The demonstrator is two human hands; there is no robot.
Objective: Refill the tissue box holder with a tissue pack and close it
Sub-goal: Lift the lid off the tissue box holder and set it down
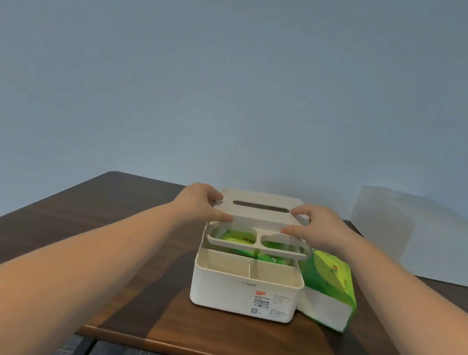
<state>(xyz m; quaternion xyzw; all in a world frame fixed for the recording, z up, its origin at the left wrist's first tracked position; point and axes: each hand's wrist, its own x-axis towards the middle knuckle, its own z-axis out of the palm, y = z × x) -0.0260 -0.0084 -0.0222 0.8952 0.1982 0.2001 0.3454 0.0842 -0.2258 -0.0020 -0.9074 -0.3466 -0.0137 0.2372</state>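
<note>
Pinching the lid (260,213) at opposite ends, the left hand (197,202) and right hand (321,227) hold this smooth white plastic panel (one long slot on top) just above the tissue box holder (244,291). A glossy green tissue pack (247,253) lies inside; another pack (329,288) leans beside it on the dark wooden table (119,251).
</note>
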